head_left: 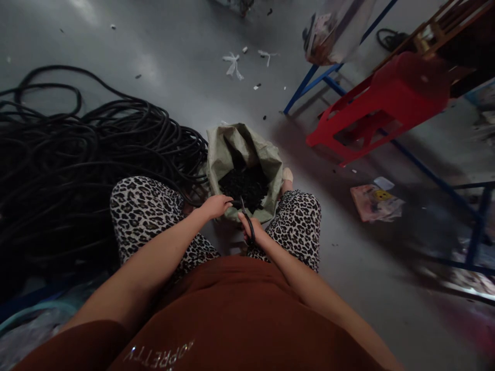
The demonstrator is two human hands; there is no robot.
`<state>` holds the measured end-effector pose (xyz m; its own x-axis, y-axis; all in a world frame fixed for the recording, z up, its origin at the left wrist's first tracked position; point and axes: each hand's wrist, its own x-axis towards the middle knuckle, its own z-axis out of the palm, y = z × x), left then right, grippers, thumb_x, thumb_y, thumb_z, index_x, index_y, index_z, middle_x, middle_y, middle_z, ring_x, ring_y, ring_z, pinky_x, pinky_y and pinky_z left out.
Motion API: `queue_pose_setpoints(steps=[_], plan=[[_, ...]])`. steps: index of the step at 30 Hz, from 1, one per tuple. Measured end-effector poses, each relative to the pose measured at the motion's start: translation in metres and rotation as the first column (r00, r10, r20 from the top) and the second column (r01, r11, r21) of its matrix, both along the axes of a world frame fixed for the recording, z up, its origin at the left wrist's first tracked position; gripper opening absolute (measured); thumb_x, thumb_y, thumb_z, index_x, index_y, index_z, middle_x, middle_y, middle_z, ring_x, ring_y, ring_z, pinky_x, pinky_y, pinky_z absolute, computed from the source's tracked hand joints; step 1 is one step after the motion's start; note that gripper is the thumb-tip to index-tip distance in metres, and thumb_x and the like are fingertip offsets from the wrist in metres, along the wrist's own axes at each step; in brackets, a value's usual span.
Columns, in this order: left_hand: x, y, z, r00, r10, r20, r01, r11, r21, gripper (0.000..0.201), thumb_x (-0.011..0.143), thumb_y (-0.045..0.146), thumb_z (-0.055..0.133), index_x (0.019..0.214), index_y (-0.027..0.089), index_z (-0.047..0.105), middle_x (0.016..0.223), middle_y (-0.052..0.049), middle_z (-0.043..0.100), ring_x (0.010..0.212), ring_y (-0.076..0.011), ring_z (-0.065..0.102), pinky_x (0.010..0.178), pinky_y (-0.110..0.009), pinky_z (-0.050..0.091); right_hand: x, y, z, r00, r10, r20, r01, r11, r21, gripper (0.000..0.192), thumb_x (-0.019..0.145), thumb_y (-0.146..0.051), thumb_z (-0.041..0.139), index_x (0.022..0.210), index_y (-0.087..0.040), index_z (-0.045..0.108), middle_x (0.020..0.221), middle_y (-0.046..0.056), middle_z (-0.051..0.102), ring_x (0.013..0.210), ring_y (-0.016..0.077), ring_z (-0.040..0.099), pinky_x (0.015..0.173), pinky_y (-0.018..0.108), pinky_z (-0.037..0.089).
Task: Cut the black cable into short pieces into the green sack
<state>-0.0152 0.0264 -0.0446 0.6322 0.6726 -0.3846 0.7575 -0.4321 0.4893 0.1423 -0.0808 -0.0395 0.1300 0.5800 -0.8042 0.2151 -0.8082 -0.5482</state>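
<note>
My left hand (217, 205) is closed on a black rubber cord (192, 202), whose end points over the sack. In my right hand (252, 228) is a pair of scissors (249, 226) with black handles, its blades beside the cord's end. I cannot make out whether the blades touch the cord. Between my knees stands an open woven sack (270, 154), and many short black pieces (247, 183) lie inside it. A big tangled heap of black cord (127, 123) spreads over the floor on the left.
On the right a red plastic stool (371, 113) stands by a blue metal frame (305, 87). A printed plastic packet (377, 202) lies on the grey floor, and white scraps (233, 65) are scattered farther off. At lower left is a light blue rim (36, 309) with clear plastic inside.
</note>
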Motion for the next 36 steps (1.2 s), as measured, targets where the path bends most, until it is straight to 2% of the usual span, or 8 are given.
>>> queue_pose_setpoints(steps=[8, 15, 21, 29, 36], plan=[[-0.001, 0.002, -0.003, 1.0, 0.004, -0.01, -0.004, 1.0, 0.0, 0.034, 0.091, 0.031, 0.045, 0.118, 0.022, 0.065, 0.111, -0.006, 0.07, 0.103, -0.0208, 0.063, 0.086, -0.027, 0.048, 0.001, -0.001, 0.002, 1.0, 0.001, 0.026, 0.0, 1.0, -0.007, 0.048, 0.088, -0.053, 0.047, 0.057, -0.016, 0.05, 0.039, -0.003, 0.042, 0.029, 0.01, 0.044, 0.032, 0.019, 0.033], [-0.001, 0.003, 0.0, 1.0, 0.016, -0.006, -0.016, 1.0, -0.017, 0.034, 0.091, 0.031, 0.045, 0.117, 0.023, 0.065, 0.109, -0.005, 0.071, 0.101, -0.02, 0.064, 0.085, -0.026, 0.048, 0.004, -0.003, -0.003, 0.999, 0.017, 0.034, -0.018, 1.0, 0.022, 0.049, 0.088, -0.054, 0.047, 0.056, -0.017, 0.048, 0.039, -0.003, 0.043, 0.03, 0.0102, 0.044, 0.032, 0.019, 0.033], [-0.001, 0.004, 0.004, 0.998, 0.06, 0.03, -0.059, 0.998, -0.021, 0.031, 0.091, 0.03, 0.046, 0.113, 0.022, 0.067, 0.108, -0.005, 0.071, 0.1, -0.0196, 0.064, 0.084, -0.026, 0.048, 0.004, -0.001, -0.002, 1.0, -0.013, 0.011, 0.013, 0.999, -0.044, 0.049, 0.087, -0.057, 0.047, 0.06, -0.016, 0.051, 0.042, -0.002, 0.046, 0.031, 0.0103, 0.045, 0.031, 0.02, 0.034], [-0.001, 0.006, 0.001, 0.994, 0.098, 0.041, -0.098, 0.995, -0.017, 0.031, 0.091, 0.031, 0.046, 0.112, 0.021, 0.067, 0.11, -0.006, 0.07, 0.101, -0.0201, 0.064, 0.084, -0.026, 0.048, 0.004, -0.003, -0.016, 0.998, -0.009, -0.065, 0.007, 1.0, -0.026, 0.048, 0.087, -0.059, 0.047, 0.071, -0.015, 0.056, 0.049, 0.001, 0.053, 0.039, 0.0121, 0.052, 0.035, 0.02, 0.039], [0.001, 0.003, 0.005, 0.998, 0.049, 0.027, -0.048, 0.998, -0.034, 0.032, 0.091, 0.03, 0.045, 0.113, 0.021, 0.067, 0.109, -0.006, 0.071, 0.101, -0.0197, 0.063, 0.085, -0.026, 0.048, 0.003, -0.004, -0.024, 0.995, 0.036, -0.092, -0.035, 0.999, 0.016, 0.049, 0.085, -0.062, 0.049, 0.072, -0.015, 0.057, 0.051, 0.002, 0.055, 0.041, 0.012, 0.053, 0.038, 0.02, 0.041]])
